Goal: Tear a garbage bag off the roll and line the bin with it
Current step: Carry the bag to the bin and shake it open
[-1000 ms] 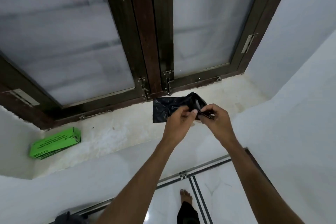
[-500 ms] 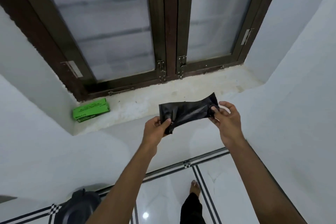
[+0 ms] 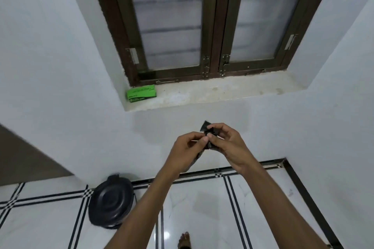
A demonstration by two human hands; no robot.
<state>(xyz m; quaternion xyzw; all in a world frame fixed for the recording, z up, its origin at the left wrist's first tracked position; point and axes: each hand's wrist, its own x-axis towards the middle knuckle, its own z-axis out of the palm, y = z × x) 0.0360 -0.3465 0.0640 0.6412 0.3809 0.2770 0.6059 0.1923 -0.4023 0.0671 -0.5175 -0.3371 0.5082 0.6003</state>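
Note:
A folded black garbage bag (image 3: pixel 206 127) is pinched between both hands in front of the white wall, below the window sill. My left hand (image 3: pixel 187 150) grips its lower part and my right hand (image 3: pixel 227 143) holds its top; most of the bag is hidden by the fingers. The black bin (image 3: pixel 111 204) with its lid closed stands on the floor against the wall, down and left of my hands. The green garbage bag box (image 3: pixel 141 93) lies at the left end of the sill.
A dark-framed window with frosted panes (image 3: pixel 204 26) sits above the stone sill (image 3: pixel 222 93). White floor tiles with black stripes (image 3: pixel 202 208) spread below, and my bare foot (image 3: pixel 184 239) shows at the bottom. A brown surface (image 3: pixel 22 159) is at the left.
My hands came together and bunched the bag, which was stretched flat between them. The view pulled back and down from the window, so the bin is now fully in sight.

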